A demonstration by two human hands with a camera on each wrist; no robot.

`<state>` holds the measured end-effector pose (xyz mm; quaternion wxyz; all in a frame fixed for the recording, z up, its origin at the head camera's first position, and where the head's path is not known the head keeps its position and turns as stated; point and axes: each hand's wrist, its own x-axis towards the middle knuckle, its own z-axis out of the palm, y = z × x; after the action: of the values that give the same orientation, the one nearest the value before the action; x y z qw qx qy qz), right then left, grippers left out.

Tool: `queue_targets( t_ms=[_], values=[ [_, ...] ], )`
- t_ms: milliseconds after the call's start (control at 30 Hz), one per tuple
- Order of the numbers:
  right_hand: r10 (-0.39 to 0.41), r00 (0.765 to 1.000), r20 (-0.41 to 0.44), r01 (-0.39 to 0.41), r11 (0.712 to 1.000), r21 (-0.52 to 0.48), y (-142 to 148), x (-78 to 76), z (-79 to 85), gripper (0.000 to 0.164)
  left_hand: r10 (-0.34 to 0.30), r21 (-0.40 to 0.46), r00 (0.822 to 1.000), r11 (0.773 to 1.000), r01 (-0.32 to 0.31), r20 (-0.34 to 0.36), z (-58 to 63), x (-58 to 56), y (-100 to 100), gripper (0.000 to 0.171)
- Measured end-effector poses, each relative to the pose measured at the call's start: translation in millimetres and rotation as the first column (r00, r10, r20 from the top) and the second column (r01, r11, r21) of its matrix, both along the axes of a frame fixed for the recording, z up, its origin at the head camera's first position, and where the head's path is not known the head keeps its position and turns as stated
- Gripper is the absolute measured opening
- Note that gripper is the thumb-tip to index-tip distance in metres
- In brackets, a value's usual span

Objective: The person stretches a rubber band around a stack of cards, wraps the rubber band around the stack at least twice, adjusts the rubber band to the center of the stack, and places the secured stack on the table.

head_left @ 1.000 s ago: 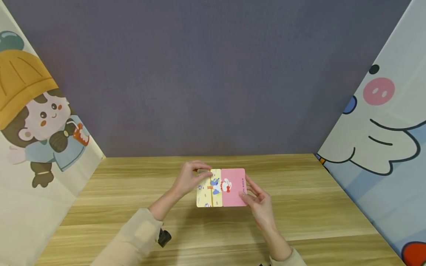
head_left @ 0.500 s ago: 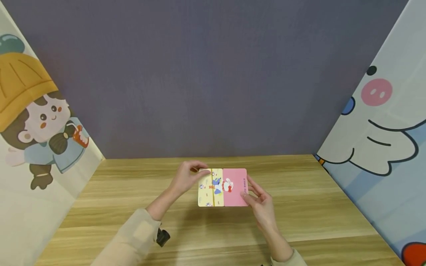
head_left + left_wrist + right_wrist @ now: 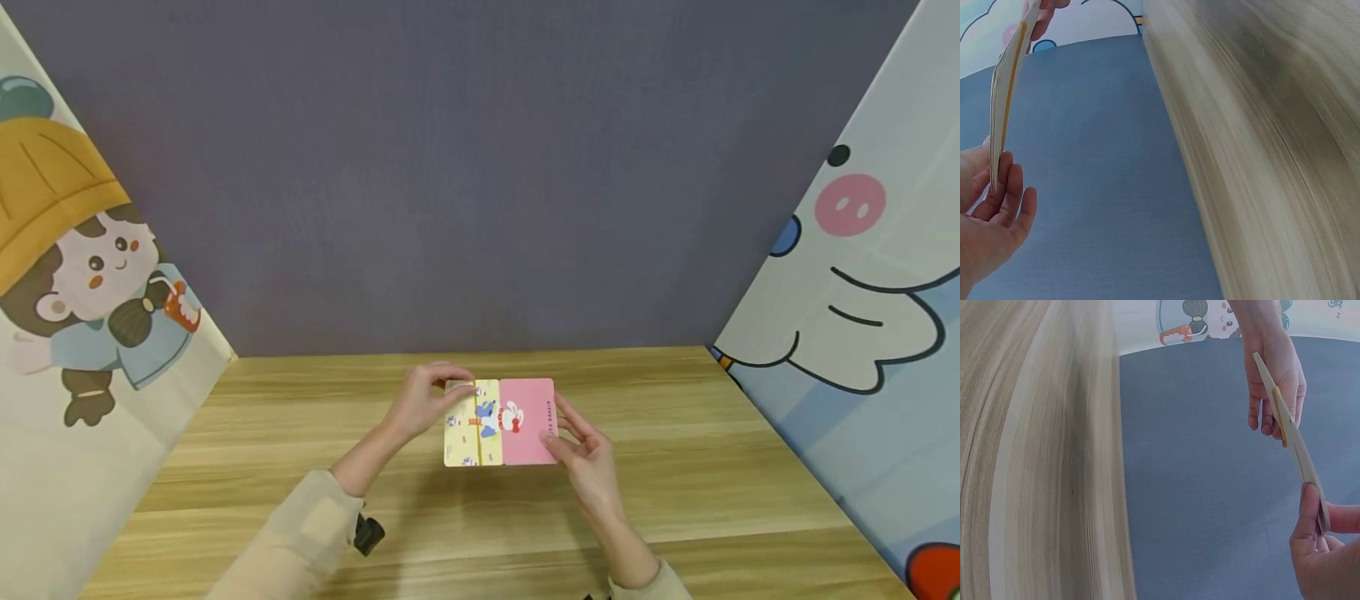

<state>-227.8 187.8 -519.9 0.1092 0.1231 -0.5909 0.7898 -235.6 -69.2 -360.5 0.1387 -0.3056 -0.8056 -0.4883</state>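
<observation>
A small notebook (image 3: 528, 396), spread flat, faces the head camera with a yellow patterned half on the left and a pink half with a white rabbit on the right. A yellow elastic band (image 3: 477, 433) runs down the yellow half. My left hand (image 3: 423, 404) pinches the upper left corner, thumb in front and fingers behind. At the right edge, my right hand (image 3: 591, 471) grips the pink half with its thumb on the face. Both wrist views show the notebook (image 3: 1007, 94) nearly edge-on, held above the table.
Under the hands lies a wood-grain table (image 3: 712, 483), backed by a grey-blue panel (image 3: 480, 183). Side panels with cartoon prints, a child (image 3: 112, 258) on the left and a white animal (image 3: 885, 275) on the right, flank it.
The notebook and both hands shift only very slightly in the head view; both grips stay the same.
</observation>
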Motion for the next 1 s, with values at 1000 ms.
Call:
queue_targets(
  t_ms=[1000],
  values=[
    [0.038, 0.999, -0.033, -0.037, 0.998, 0.047, -28, 40.1, 77.0, 0.054, -0.185, -0.03, 0.977, 0.981, 0.19, 0.109, 1.3, -4.7, 9, 0.02]
  ],
)
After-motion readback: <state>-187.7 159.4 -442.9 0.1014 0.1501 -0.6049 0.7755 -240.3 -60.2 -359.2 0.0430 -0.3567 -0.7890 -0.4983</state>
